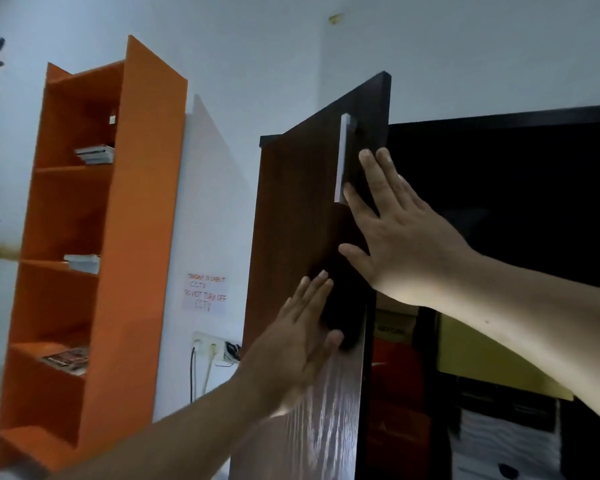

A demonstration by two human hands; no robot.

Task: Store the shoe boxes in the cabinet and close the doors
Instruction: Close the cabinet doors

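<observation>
Two hands, the left hand [300,336] and the right hand [392,223], lie on one open cabinet door [302,220] with one silver handle [343,157], beside one orange shelf unit [132,237] and one handwritten wall notice [205,292].

Pale bluish-white wall [257,46] under dim light. Left: tall orange shelf unit [132,237] with books [96,154] and magazines [68,358]. Beside it, handwritten CCTV notice [205,294] above wall socket [215,348] with cables.
</observation>
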